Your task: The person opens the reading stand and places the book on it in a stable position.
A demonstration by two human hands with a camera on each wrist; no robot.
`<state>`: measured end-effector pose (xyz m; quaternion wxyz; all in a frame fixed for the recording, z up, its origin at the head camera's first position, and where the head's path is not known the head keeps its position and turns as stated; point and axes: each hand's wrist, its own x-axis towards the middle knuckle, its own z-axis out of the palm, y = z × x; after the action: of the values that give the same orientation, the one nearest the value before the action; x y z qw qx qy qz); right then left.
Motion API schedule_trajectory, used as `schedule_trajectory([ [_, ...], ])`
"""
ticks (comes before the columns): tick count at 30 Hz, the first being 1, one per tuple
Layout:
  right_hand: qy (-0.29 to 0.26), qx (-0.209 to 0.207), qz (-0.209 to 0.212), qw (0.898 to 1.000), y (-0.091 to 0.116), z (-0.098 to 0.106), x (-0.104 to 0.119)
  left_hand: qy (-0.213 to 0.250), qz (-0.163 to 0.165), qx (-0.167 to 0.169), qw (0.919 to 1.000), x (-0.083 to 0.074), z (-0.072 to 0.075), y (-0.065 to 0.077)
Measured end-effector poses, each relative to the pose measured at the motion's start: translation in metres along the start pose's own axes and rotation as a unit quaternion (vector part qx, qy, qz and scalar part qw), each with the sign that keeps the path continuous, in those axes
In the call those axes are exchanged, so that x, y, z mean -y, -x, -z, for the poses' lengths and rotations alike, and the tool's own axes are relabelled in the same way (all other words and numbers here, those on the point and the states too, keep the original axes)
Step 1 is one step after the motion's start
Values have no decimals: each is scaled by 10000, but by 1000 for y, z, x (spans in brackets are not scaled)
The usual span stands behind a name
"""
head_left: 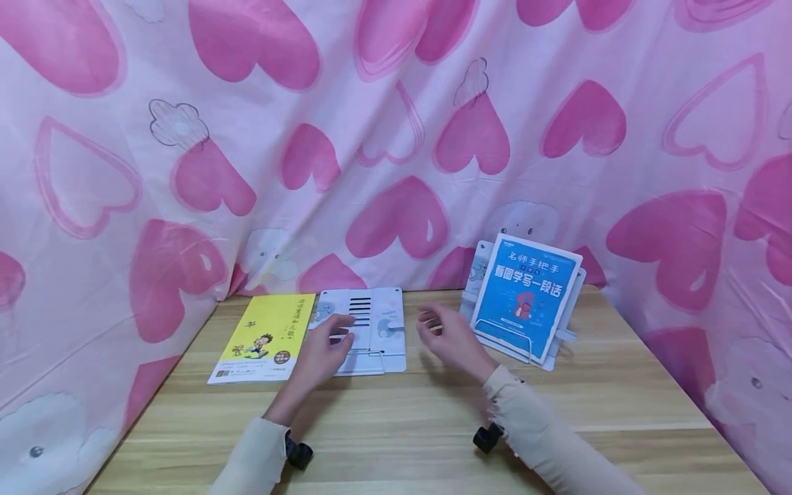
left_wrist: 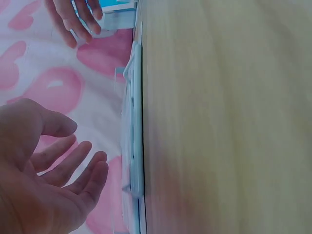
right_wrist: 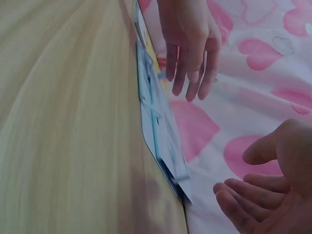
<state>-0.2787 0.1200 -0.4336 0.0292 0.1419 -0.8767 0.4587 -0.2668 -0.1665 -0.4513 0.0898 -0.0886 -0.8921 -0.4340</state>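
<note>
A folded white book stand with slots and a wire rest lies flat on the table. My left hand hovers above its left part, fingers loosely bent and nothing in them. To the right of that stand hangs my right hand, also holding nothing, its fingers relaxed. The left wrist view shows the flat stand edge-on, apart from the left hand. In the right wrist view, the right hand is likewise clear of the stand.
A yellow book lies left of the flat stand, close against it. At the right, a blue book leans on a second, raised stand behind a wire rest. Heart-patterned cloth hangs behind the wooden table.
</note>
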Motion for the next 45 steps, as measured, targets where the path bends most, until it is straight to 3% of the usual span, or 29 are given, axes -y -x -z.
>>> schedule_trajectory([
  [5, -119, 322, -91, 9994, -9, -23, 8, -297, 136, 78, 9994, 9, 8, 4],
  [12, 4, 723, 85, 9973, -18, -41, 9, -992, 638, 50, 9930, 15, 13, 7],
  [25, -140, 1632, 38, 9865, -10, -59, 2, -1074, 1219, 1001, 9816, 13, 39, 11],
  [38, -335, 1714, -491, 9834, -12, -50, -5, -918, 833, 1351, 9831, 9, 34, 4],
  [45, -223, 1762, -361, 9834, -12, -54, -5, -975, 827, 1278, 9835, 8, 32, 5],
])
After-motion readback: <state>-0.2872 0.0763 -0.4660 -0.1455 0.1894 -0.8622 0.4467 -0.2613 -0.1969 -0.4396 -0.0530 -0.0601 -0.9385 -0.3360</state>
